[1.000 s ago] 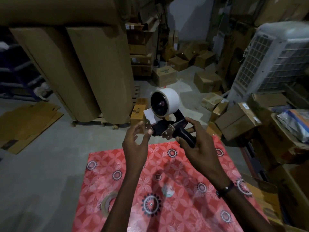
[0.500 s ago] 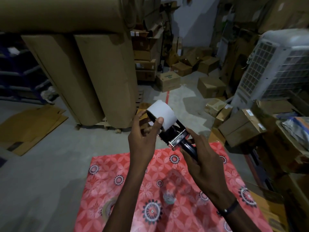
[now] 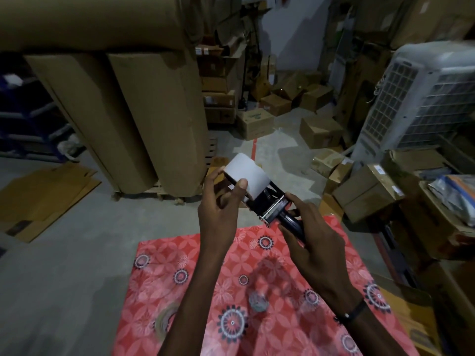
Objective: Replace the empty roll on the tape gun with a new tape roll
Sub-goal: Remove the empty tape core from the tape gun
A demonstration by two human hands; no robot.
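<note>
The left hand (image 3: 218, 214) pinches the wide white tape roll (image 3: 248, 177) mounted on the black tape gun (image 3: 276, 214); the right hand (image 3: 312, 235) wraps its handle. Below both grips, a clear tape roll (image 3: 258, 300) lies on the red floral-cloth worktop (image 3: 195, 291).

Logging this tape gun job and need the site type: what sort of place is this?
Most likely a warehouse or packing storeroom. Tall cardboard cartons stand on a pallet, smaller cardboard boxes are scattered over the bare concrete floor, and a large air cooler stands at the right.

tape roll (image 3: 248, 176) on tape gun (image 3: 276, 211) | above cloth (image 3: 205, 291) | boxes (image 3: 321, 129) behind
</note>
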